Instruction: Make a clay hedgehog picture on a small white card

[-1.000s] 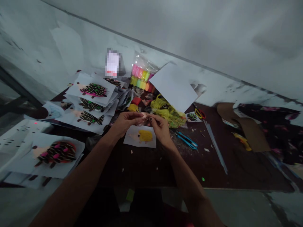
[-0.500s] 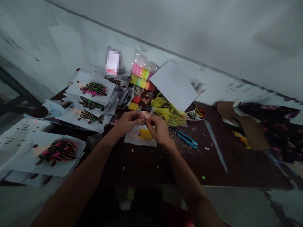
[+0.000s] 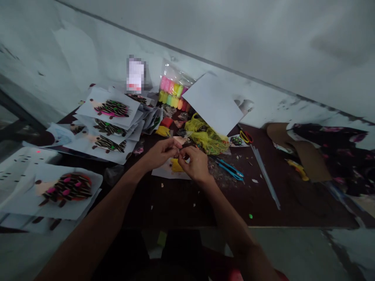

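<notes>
My left hand (image 3: 162, 153) and my right hand (image 3: 195, 162) meet above a small sheet (image 3: 159, 171) bearing a yellow shape (image 3: 176, 165). The fingers of both hands are pinched together at their tips. Whatever lies between them is too small and dim to name. Just behind the fingertips is a pale peach piece (image 3: 179, 139). Beyond it are a yellow piece (image 3: 163, 131), a red piece (image 3: 166, 121) and a crumpled yellow plastic bag (image 3: 209, 140).
Hedgehog pictures (image 3: 109, 108) are stacked at the left, with another picture (image 3: 67, 189) nearer. A bag of coloured clay (image 3: 172, 91) stands behind. To the right lie a blue cutter (image 3: 230, 170), red-yellow scissors (image 3: 246, 137), clear sticks (image 3: 265, 175) and brown cardboard (image 3: 310, 160).
My right hand's fingers have curled and shifted slightly, and its fingertips sit a little apart from the left hand's. The whole view has moved slightly.
</notes>
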Tool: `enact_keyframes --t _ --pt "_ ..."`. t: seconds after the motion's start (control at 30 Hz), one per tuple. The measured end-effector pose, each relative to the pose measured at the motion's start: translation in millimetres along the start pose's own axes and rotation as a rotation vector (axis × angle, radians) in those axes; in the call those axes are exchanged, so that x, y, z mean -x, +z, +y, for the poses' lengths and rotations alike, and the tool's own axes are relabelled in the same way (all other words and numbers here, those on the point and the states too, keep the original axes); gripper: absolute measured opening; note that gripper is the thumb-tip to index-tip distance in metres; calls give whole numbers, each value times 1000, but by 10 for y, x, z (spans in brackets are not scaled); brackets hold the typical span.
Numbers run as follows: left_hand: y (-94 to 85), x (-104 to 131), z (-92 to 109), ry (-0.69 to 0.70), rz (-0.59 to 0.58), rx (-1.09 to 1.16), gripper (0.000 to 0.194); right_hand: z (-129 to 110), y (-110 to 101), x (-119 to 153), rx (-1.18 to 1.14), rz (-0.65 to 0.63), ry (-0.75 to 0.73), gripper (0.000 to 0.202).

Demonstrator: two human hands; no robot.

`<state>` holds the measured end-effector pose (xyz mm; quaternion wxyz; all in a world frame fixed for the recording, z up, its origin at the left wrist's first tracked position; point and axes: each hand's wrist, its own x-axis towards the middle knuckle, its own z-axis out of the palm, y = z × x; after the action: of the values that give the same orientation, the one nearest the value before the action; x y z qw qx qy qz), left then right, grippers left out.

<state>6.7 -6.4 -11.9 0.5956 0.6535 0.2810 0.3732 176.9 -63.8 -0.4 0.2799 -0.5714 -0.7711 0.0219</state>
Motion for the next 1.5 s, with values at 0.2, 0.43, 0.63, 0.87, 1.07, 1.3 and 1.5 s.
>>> enact_keyframes --t 0.2,0.43,0.63,0.87,1.07,1.3,1.5 --pt "13 -5 12 -85 57 56 19 -55 29 -4 80 64 -14 14" --pt "-30 7 52 -136 159 100 21 30 10 -12 -346 144 172 16" --pt "-72 5 46 -143 248 163 26 114 -105 -68 -829 -7 338 16" --pt "-73 -15 66 -137 286 114 29 138 -107 -74 -918 -117 371 14" --pt "-48 41 162 -203 138 39 35 126 -27 -51 -900 -49 366 22" --pt "17 83 220 -273 -40 63 35 71 53 -23 -864 20 349 34" --pt "-11 78 204 -238 -32 84 29 101 55 -37 -935 10 375 34"
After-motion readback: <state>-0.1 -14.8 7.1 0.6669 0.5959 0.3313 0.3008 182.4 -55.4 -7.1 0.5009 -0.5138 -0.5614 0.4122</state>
